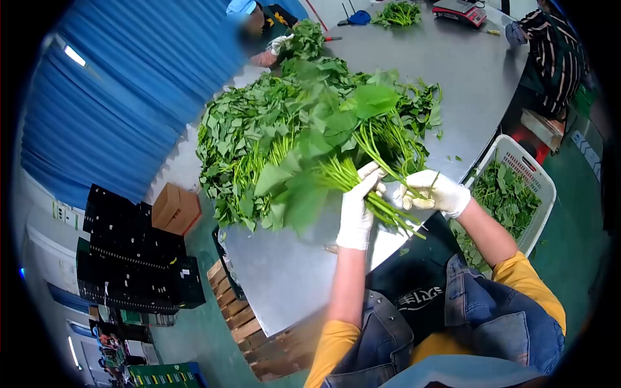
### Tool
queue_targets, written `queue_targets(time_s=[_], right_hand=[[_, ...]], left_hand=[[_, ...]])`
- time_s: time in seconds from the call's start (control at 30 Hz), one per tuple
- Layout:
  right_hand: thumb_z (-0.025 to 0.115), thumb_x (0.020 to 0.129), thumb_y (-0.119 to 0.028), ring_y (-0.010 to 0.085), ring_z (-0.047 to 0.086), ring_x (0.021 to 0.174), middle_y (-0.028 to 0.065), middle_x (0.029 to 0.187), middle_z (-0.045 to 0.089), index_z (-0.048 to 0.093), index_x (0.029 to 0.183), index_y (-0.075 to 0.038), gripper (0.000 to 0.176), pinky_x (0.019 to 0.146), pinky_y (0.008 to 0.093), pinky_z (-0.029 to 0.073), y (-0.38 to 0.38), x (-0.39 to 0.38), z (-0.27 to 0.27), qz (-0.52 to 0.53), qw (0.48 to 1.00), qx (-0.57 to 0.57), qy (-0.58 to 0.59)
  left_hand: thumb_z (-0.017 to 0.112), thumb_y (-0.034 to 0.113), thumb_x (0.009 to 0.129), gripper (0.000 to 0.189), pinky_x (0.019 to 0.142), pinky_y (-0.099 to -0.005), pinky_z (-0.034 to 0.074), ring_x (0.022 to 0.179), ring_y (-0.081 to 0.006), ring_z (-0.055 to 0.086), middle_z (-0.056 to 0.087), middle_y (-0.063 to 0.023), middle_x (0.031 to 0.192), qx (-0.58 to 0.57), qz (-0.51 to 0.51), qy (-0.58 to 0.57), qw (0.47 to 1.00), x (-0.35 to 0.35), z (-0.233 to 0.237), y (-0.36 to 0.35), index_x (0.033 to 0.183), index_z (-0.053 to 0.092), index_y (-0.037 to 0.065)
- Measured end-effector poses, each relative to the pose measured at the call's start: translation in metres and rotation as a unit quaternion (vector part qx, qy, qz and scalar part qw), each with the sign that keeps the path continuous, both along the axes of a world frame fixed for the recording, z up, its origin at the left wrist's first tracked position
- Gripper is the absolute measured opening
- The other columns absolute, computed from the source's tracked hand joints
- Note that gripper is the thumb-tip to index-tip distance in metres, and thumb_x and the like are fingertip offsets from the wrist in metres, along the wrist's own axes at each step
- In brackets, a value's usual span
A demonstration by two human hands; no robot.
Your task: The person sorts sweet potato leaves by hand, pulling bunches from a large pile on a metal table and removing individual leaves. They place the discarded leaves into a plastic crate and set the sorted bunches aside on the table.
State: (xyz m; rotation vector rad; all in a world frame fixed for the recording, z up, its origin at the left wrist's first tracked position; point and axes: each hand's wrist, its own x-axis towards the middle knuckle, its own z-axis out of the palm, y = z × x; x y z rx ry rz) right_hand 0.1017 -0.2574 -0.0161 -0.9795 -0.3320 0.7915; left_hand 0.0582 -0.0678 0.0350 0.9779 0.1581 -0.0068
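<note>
My left hand (357, 208), in a white glove, is closed around a bunch of leafy green stems (339, 173). The leaves point away from me, and the cut ends stick out below the fist. Close beside it, my right hand (436, 192), gloved too, pinches a few longer green stems (370, 143) that cross over toward the bunch. Blur softens some of the leaves nearest my left hand. Just beyond both hands, a large heap of leafy greens (249, 123) covers much of the metal table (278, 275).
A white basket (546, 200) with loose greens stands at my right. Across the table a co-worker's gloved hand (281, 44) touches greens. Another person's striped sleeve (540, 29) is at the far right. A red scale (460, 11), black crates (132, 239) and a cardboard box (176, 208) are around.
</note>
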Motion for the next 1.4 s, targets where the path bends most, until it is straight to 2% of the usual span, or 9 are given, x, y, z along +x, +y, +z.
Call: queue_targets(time_s=[0.17, 0.47, 0.63, 0.8, 0.9, 1.03, 1.1, 1.23, 1.4], right_hand=[[0.052, 0.093, -0.017, 0.0168, 0.065, 0.079, 0.0153, 0.103, 0.066, 0.06, 0.109, 0.006, 0.028, 0.048, 0.0176, 0.042, -0.011, -0.01, 0.001, -0.007, 0.998, -0.036, 0.047], [0.063, 0.086, -0.009, 0.021, 0.061, 0.094, 0.0121, 0.104, 0.063, 0.061, 0.106, 0.006, 0.025, 0.089, 0.0343, 0.047, -0.017, -0.028, -0.011, -0.138, 0.987, 0.072, 0.041], [0.064, 0.086, -0.009, 0.0166, 0.057, 0.088, 0.006, 0.091, 0.06, 0.061, 0.094, -0.003, 0.011, 0.078, 0.0301, 0.047, -0.032, -0.031, -0.073, -0.27, 0.949, 0.145, 0.067], [0.057, 0.093, -0.027, 0.0147, 0.063, 0.087, 0.0065, 0.102, 0.065, 0.059, 0.113, -0.007, 0.029, 0.068, 0.027, 0.053, -0.157, -0.014, -0.136, -0.398, 0.796, 0.443, 0.108], [0.053, 0.09, -0.049, 0.0245, 0.061, 0.1, 0.0209, 0.129, 0.052, 0.034, 0.137, 0.006, 0.075, 0.076, 0.0269, 0.054, -0.215, -0.019, -0.144, -0.425, 0.677, 0.542, 0.259], [0.058, 0.091, -0.034, 0.0122, 0.063, 0.075, 0.0104, 0.115, 0.062, 0.049, 0.128, 0.003, 0.053, 0.064, 0.0233, 0.051, -0.134, -0.015, -0.101, -0.423, 0.902, 0.083, 0.042], [0.062, 0.087, -0.021, 0.0083, 0.059, 0.07, 0.006, 0.094, 0.065, 0.064, 0.106, 0.001, 0.03, 0.058, 0.0188, 0.048, -0.065, -0.039, -0.013, -0.333, 0.914, -0.201, -0.115], [0.065, 0.082, -0.013, 0.0076, 0.058, 0.066, 0.0031, 0.081, 0.061, 0.067, 0.094, -0.002, 0.016, 0.056, 0.0213, 0.047, -0.004, -0.038, 0.016, -0.19, 0.922, -0.269, -0.201], [0.064, 0.082, -0.011, 0.0089, 0.055, 0.059, 0.0021, 0.068, 0.059, 0.069, 0.079, -0.001, 0.011, 0.053, 0.0224, 0.041, 0.004, -0.042, 0.0, -0.283, 0.904, -0.202, -0.249]], left_hand=[[0.061, 0.004, 0.084, 0.037, 0.063, -0.0217, 0.045, 0.068, -0.0092, 0.054, 0.064, -0.0064, 0.09, -0.007, -0.052, -0.04, 0.998, -0.001, -0.003, -0.011, 0.119, 0.056, -0.006], [0.061, 0.006, 0.085, 0.02, 0.063, -0.0239, 0.048, 0.07, -0.0128, 0.058, 0.063, -0.0064, 0.091, -0.052, -0.067, 0.059, 0.995, -0.007, -0.015, -0.026, 0.103, 0.06, -0.001], [0.059, 0.006, 0.089, 0.021, 0.069, -0.0229, 0.049, 0.078, -0.0121, 0.057, 0.062, -0.0064, 0.092, -0.181, -0.062, 0.02, 0.981, -0.006, -0.053, -0.032, 0.109, 0.058, 0.0], [0.057, 0.008, 0.091, 0.012, 0.065, -0.0229, 0.047, 0.075, -0.0131, 0.056, 0.06, -0.0063, 0.09, -0.217, 0.088, 0.009, 0.972, 0.006, -0.046, 0.007, 0.102, 0.058, 0.003], [0.063, 0.007, 0.086, 0.015, 0.061, -0.0242, 0.047, 0.068, -0.0133, 0.055, 0.061, -0.007, 0.085, -0.117, 0.113, 0.034, 0.986, -0.003, -0.036, 0.001, 0.1, 0.058, 0.003], [0.065, -0.002, 0.081, 0.022, 0.06, -0.0244, 0.049, 0.069, -0.0133, 0.057, 0.061, -0.0052, 0.085, -0.052, 0.072, 0.044, 0.995, 0.006, -0.071, -0.022, 0.101, 0.057, 0.003], [0.065, -0.003, 0.081, 0.022, 0.061, -0.0244, 0.049, 0.069, -0.0126, 0.057, 0.061, -0.0041, 0.087, 0.12, 0.017, -0.048, 0.992, 0.008, -0.113, -0.022, 0.1, 0.058, 0.004], [0.067, -0.003, 0.079, 0.023, 0.063, -0.024, 0.049, 0.076, -0.0121, 0.06, 0.062, -0.0023, 0.088, 0.077, 0.024, -0.014, 0.997, -0.01, -0.079, -0.043, 0.1, 0.061, 0.004], [0.064, -0.006, 0.079, 0.025, 0.067, -0.0249, 0.049, 0.077, -0.0124, 0.058, 0.06, -0.002, 0.09, 0.019, 0.035, 0.008, 0.999, -0.016, -0.089, -0.041, 0.102, 0.059, 0.003]])
